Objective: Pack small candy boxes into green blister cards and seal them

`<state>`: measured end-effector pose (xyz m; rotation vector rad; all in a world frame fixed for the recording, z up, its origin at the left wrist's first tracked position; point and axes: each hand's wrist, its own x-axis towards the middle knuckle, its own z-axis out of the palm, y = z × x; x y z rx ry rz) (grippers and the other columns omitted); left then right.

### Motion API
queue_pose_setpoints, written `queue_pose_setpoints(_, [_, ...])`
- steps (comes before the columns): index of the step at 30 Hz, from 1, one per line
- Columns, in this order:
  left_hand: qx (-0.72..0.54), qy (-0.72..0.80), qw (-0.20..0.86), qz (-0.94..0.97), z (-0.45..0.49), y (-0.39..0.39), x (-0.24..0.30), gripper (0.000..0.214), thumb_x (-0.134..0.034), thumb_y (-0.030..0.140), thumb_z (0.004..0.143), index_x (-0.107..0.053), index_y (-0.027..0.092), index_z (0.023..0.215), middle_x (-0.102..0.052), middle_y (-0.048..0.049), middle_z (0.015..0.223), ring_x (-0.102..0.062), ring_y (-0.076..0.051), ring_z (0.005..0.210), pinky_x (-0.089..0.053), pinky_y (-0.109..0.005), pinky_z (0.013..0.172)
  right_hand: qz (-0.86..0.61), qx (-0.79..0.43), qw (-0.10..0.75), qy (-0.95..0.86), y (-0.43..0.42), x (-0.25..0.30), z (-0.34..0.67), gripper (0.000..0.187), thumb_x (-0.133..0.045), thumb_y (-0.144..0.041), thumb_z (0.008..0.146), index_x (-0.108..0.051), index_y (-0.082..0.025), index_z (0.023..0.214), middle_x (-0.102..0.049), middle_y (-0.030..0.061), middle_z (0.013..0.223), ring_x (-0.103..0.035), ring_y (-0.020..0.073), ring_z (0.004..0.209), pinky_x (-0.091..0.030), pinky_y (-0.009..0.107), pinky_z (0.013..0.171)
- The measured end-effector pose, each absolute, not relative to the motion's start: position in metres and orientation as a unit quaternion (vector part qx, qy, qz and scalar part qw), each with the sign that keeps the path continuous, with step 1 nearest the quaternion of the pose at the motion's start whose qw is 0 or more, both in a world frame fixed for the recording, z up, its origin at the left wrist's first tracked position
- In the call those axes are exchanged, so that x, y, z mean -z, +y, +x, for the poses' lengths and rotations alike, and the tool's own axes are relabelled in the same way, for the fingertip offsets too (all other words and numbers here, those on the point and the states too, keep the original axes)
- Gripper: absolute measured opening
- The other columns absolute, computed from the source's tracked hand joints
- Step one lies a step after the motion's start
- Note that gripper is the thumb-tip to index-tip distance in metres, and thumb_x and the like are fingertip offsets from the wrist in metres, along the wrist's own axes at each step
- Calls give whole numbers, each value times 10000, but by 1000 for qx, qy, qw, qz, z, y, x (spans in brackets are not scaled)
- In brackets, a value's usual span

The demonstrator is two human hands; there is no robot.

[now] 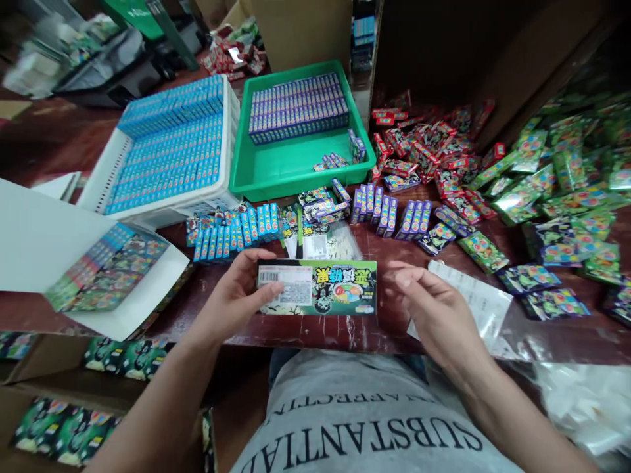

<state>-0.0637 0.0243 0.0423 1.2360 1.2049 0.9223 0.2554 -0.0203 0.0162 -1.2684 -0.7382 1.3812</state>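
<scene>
My left hand (239, 295) grips the left end of a long printed candy box (340, 292), thumb over its white barcode label. The box is held level above the table's front edge, its green and black face toward me. Just off its right end, my right hand (436, 312) has thumb and forefinger pinched together; something small and clear may be between them, too faint to name. Below that hand lies a white sheet (476, 295) with rows of small marks. Behind the box are flat printed pieces (318, 246) and small purple candy boxes (379, 207).
A white crate (227, 144) of blue boxes and a green tray (300, 190) with purple boxes stand at the back. Small blue boxes (236, 233) line up before them. Red packs (434, 148) and green packs (566, 164) pile up right. An open white-flapped carton (118, 295) sits left.
</scene>
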Motion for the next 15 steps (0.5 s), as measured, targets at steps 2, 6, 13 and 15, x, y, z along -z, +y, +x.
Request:
queue_pose_setpoints(2, [-418,540,552,478,-60,8,-36,435,-839,241,803,-576,276,1147,-652,8,977,-639,-130,843,-564,-216,737,-527,-593,523,-311,-17,-15,237,194,-802,-418,825,-737,-235,836,-681,55,1274,-638,237,1128,-519,409,955])
queue_pose_setpoints(6, [-463,560,570,385,-61,-19,-30,469,-847,273,793,-542,312,1147,-677,20,957,-654,-149,808,-582,-263,719,-534,-582,508,-343,-6,-12,218,243,-820,-437,796,-712,-223,842,-685,74,1254,-634,264,1162,-517,439,1007])
queue_pose_setpoints(13, [-511,499,642,278,-92,-62,-22,518,-899,310,714,-509,286,1053,-696,26,894,-661,-138,704,-553,-252,654,-458,-772,316,-308,-5,-31,206,603,-884,-444,679,-681,-326,1235,-743,94,1172,-737,297,972,-621,430,774])
queue_pose_setpoints(15, [-506,468,677,258,-106,-70,-17,554,-912,347,686,-508,278,1059,-689,19,883,-658,-137,686,-540,-250,644,-396,-806,233,-373,-1,-36,196,609,-863,-520,665,-722,-311,1220,-777,127,1046,-757,339,896,-628,469,698])
